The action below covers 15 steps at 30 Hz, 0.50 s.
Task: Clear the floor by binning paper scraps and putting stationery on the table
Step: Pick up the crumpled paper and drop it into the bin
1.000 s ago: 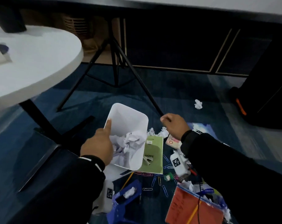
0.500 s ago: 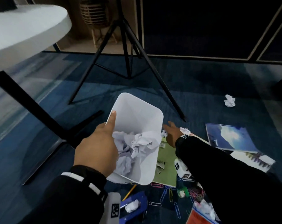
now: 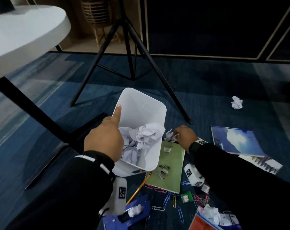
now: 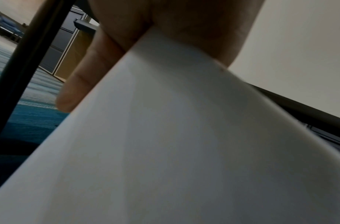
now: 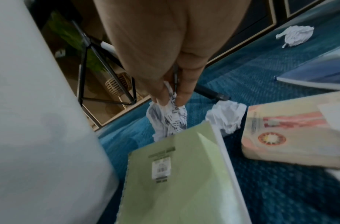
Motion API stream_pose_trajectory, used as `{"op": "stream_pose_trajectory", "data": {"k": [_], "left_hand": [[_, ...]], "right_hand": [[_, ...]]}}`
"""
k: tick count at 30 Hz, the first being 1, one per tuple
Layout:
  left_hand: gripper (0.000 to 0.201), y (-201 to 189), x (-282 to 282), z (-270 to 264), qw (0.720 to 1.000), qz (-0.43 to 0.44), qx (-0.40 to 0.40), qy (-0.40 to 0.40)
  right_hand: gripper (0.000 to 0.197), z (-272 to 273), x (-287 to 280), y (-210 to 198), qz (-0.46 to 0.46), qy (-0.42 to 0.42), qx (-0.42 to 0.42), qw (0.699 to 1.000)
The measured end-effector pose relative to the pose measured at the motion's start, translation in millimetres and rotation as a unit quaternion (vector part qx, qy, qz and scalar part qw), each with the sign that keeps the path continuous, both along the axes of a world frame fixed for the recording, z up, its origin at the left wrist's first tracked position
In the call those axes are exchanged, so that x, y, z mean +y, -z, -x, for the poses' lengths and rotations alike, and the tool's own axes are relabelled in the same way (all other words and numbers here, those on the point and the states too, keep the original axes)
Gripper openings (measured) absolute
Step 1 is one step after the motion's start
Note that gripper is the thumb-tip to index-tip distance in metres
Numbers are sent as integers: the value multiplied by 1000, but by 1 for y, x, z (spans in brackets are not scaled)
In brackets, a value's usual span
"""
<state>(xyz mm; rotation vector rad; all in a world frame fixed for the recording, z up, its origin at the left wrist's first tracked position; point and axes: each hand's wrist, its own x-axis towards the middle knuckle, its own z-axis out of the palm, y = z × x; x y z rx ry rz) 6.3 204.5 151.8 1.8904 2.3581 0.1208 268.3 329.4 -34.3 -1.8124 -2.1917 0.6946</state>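
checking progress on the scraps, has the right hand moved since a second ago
Yes. The right hand has dropped from above the green spiral notebook to its top edge, beside the white plastic bin, and now pinches a crumpled paper scrap.

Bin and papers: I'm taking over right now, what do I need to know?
Left hand holds the bin, tilted, with crumpled paper inside. Right hand pinches a scrap beside the green notebook. Left to bin: another scrap close by, a far ball, and more near the stapler. Notebooks, pencil and paper clips lie on the floor, not yet on the table.
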Motion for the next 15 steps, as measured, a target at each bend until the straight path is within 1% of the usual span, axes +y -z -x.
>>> {"op": "stream_pose_trajectory", "data": {"k": [2,4,8,11,13,15], "left_hand": [[94,-2,7,2,1000,7,-5,0],[95,-4,10,2,1000,13,-6,6],[94,-5,10,-1,1000,22,-8,17],[94,-6,10,-3,999,28,-11,22],[95,-6,9,-4,999,31,-14,21],[96,-6,8,-5,999,30,-18,21]], "right_hand": [[18,-8,-7,-18,-19,24,25,999],[16,-14,-17,-42,-35,31,50,998],[11,-20,-38,-104,-100,34,107,989],[10,-17,-49,-160,-189,58,156,968],[10,-10,-57,-196,-248,55,185,949],[10,0,-63,-220,-284,43,209,935]]}}
